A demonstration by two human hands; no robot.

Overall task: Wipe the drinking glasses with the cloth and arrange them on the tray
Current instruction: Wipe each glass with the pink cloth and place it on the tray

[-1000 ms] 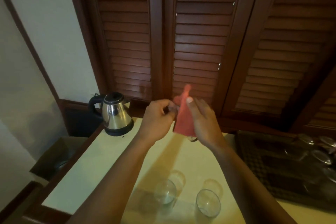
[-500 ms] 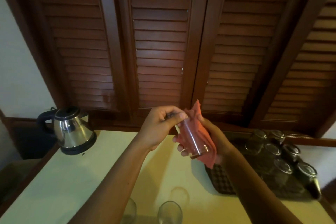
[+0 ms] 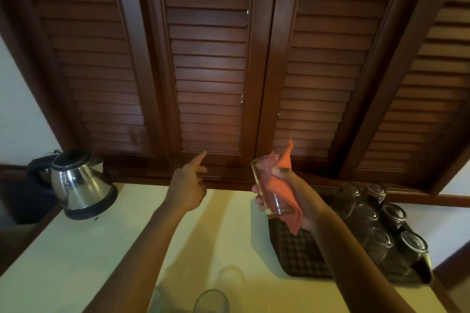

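I see the right hand [image 3: 290, 193] right of centre, fingers wrapped around a clear glass [image 3: 270, 188] with the red cloth [image 3: 282, 185] bunched against it. Both are held above the table [image 3: 76, 249]. The left hand [image 3: 189, 185] at centre holds nothing, forefinger extended. Lower right, the dark tray [image 3: 297, 251] carries upturned glasses [image 3: 376, 226]. Another glass [image 3: 212, 301] stands at the bottom edge. A steel kettle [image 3: 78, 184] sits at left.
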